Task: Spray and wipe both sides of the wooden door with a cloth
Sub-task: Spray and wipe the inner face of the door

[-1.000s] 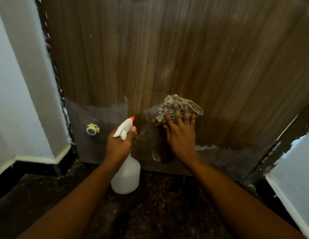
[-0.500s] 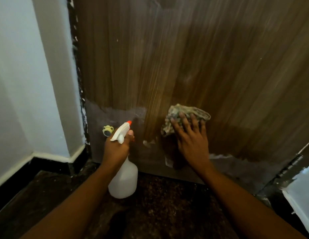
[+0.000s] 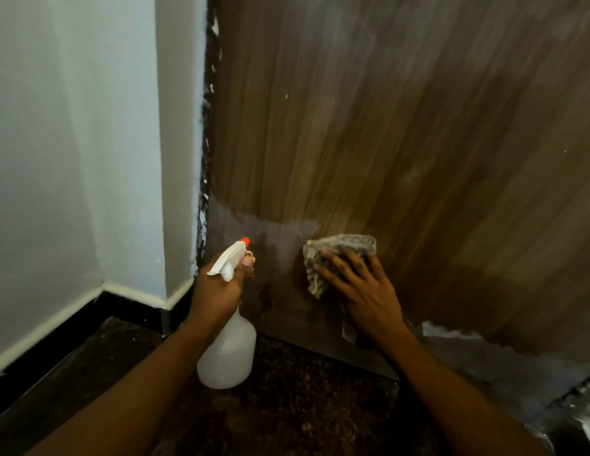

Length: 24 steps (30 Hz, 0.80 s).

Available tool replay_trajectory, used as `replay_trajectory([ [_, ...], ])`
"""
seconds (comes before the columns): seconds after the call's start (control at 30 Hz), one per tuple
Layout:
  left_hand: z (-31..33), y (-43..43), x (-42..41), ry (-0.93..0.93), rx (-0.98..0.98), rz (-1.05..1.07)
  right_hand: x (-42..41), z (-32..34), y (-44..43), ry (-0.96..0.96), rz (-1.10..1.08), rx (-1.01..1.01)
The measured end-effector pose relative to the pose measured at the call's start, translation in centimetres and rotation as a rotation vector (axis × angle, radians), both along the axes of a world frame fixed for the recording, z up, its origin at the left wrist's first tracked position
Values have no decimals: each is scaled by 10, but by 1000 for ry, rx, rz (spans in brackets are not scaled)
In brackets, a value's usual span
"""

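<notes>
The left hand is curled round the neck of the spray bottle, orange nozzle aimed at the door. The right hand is laid flat, fingers spread, pressing the cloth onto the door low down, near its bottom edge. Dark speckled floor is seen below both arms. The bottle is kept just beside the door's left edge, where a rough black strip meets the white wall. Lots of bare wood is left above and to the right.
</notes>
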<state>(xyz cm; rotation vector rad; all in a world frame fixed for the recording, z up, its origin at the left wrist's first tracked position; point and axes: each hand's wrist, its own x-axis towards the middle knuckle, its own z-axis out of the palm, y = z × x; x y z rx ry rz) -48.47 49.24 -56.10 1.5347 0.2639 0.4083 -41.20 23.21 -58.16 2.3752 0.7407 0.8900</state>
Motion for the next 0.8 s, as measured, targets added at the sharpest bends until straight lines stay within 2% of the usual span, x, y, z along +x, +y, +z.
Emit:
replay_trajectory([
  [0.13,2,6,1,-11,39,24,20,18,74,0,46,109],
  [0.17,3,7,0,-15,53,28,23,15,88,44,50,68],
  [0.3,8,13,-5,-19,72,72,19,-11,96,198,-52,-301],
  [0.37,8,16,-8,-27,84,86,14,-13,83,239,-54,-348],
  [0.43,10,19,-13,-27,97,87,10,-4,69,220,-36,-314],
  [0.5,10,24,-17,-29,113,92,11,9,68,127,5,-164],
  [0.6,7,39,-18,-34,110,106,15,34,116,59,47,60],
  [0.67,5,44,-17,-27,120,98,22,45,159,128,62,12],
  [0.8,5,51,-14,-24,155,95,25,28,200,288,69,-236],
])
